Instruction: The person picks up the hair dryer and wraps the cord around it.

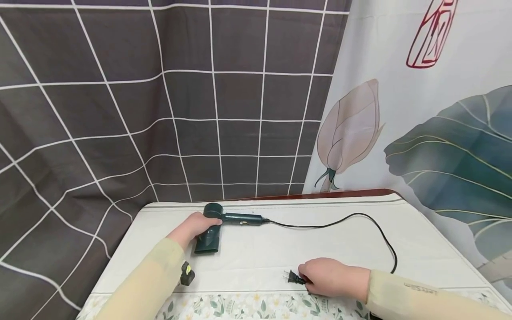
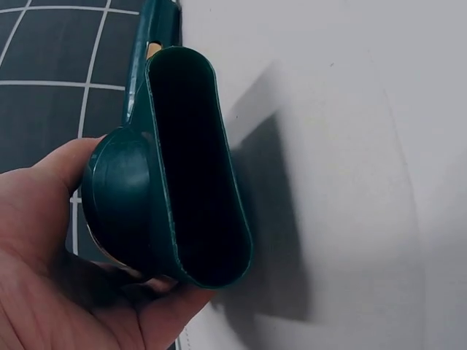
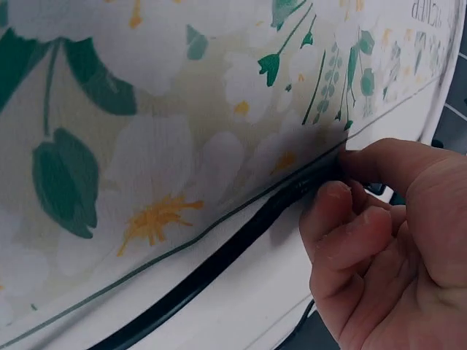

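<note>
A dark green hair dryer (image 1: 242, 219) lies on the table at the left, its handle pointing right. My left hand (image 1: 197, 226) grips its body near the head. In the left wrist view the flat nozzle (image 2: 201, 168) of the dryer faces the camera, the thumb on one side and fingers beneath. Near the front edge my right hand (image 1: 330, 276) pinches the black plug (image 1: 295, 278), its prongs pointing left. From the dryer's handle the black cord (image 1: 340, 221) loops across the table toward my right forearm. The right wrist view shows the cord (image 3: 197, 284) running into the curled fingers.
A white cloth (image 1: 248, 262) with a floral border (image 1: 236, 306) covers the table. Behind stands a dark curtain with white grid lines (image 1: 240, 98), with a white floral curtain (image 1: 360, 53) at the right. A black wrist camera (image 1: 186, 274) sits by the left sleeve.
</note>
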Available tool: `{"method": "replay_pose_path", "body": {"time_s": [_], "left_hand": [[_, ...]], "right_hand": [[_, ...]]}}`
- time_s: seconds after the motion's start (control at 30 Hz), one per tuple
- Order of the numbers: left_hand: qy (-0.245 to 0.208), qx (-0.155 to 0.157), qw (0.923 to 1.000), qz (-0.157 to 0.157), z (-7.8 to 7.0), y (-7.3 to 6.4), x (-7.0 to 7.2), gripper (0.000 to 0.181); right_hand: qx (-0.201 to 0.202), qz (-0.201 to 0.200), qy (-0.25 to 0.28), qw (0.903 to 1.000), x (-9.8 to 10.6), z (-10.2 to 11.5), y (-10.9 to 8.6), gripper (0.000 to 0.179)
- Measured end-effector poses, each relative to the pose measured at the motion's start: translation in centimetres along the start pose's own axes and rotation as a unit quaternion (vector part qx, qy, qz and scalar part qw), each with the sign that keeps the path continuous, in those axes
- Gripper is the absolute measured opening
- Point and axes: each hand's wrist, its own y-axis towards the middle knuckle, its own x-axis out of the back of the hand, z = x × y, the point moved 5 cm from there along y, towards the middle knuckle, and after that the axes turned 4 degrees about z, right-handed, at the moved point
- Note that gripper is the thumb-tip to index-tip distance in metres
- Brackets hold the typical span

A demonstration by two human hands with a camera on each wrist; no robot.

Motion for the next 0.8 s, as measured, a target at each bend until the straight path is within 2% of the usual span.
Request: {"method": "replay_pose_path", "body": {"time_s": [0.23, 0.43, 0.57, 0.67, 0.8], "left_hand": [[-0.021, -0.013, 0.9993, -0.029, -0.4, -0.8, 0.4, 0.079], [-0.039, -0.024, 0.9978, -0.047, -1.2, -1.6, 0.8, 0.074], [-0.054, -0.028, 0.9969, -0.049, -1.6, -2.4, 0.8, 0.074], [-0.065, -0.03, 0.996, -0.053, -1.9, -3.0, 0.7, 0.074], [-0.079, -0.04, 0.9945, -0.057, -2.2, -3.6, 0.6, 0.076]], "right_hand": [[0.016, -0.008, -0.003, 0.9998, 0.5, 0.7, 0.1, 0.017], [0.053, -0.053, 0.027, 0.9968, 2.6, 1.3, -0.1, 0.023], [0.066, -0.071, 0.051, 0.994, 3.9, 1.6, -0.3, 0.018], [0.065, -0.071, 0.087, 0.9916, 4.8, 1.7, -0.3, 0.007], [0.046, -0.068, 0.148, 0.9856, 5.8, 1.8, -0.2, 0.022]]}}
